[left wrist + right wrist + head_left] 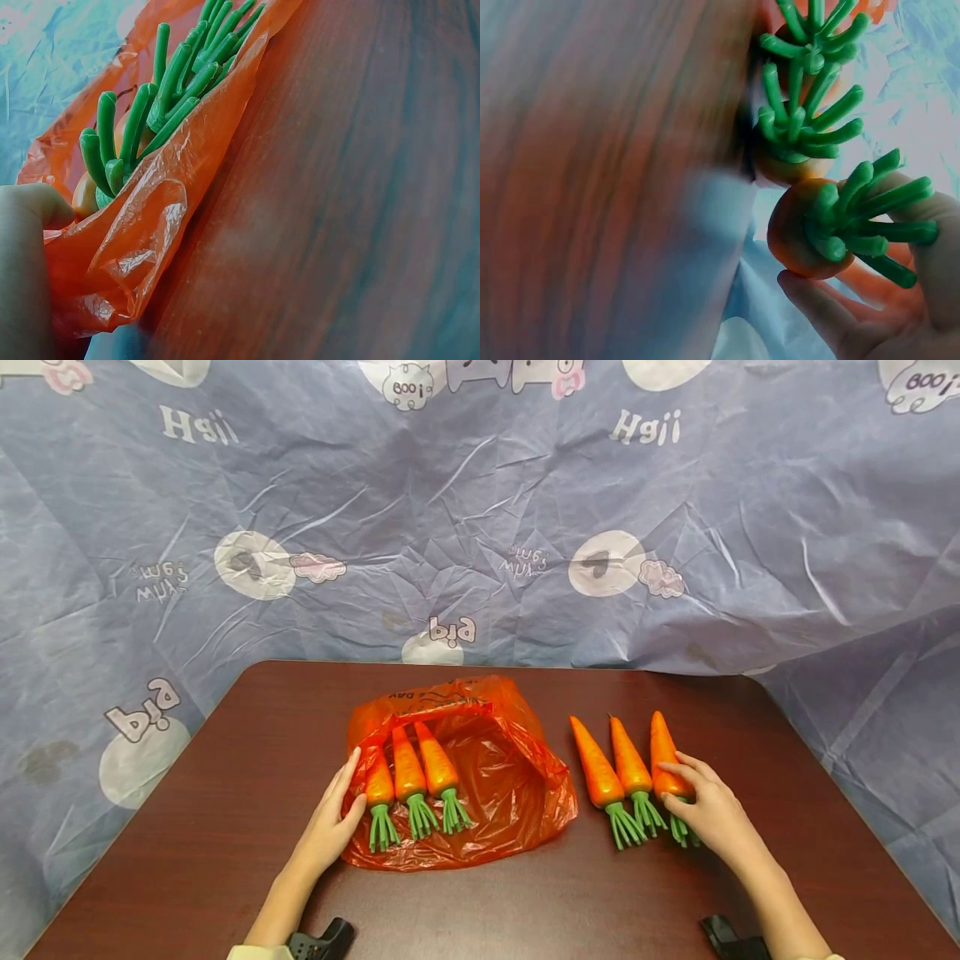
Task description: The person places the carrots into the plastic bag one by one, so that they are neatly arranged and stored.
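Orange carrot [663,747] in right hand [712,810], two others [598,768] between it and bag [506,818]

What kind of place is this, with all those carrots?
Probably a practice corner set up indoors: a brown table, a wrinkled blue cartoon sheet hanging behind it, and carrots lying beside and inside an orange bag.

Wrinkly bluish cartoon cloth [427,510] is filling basically the whole top half, and a dark brown table [510,902] is spanning the bottom, kinda shining at bottom centre.
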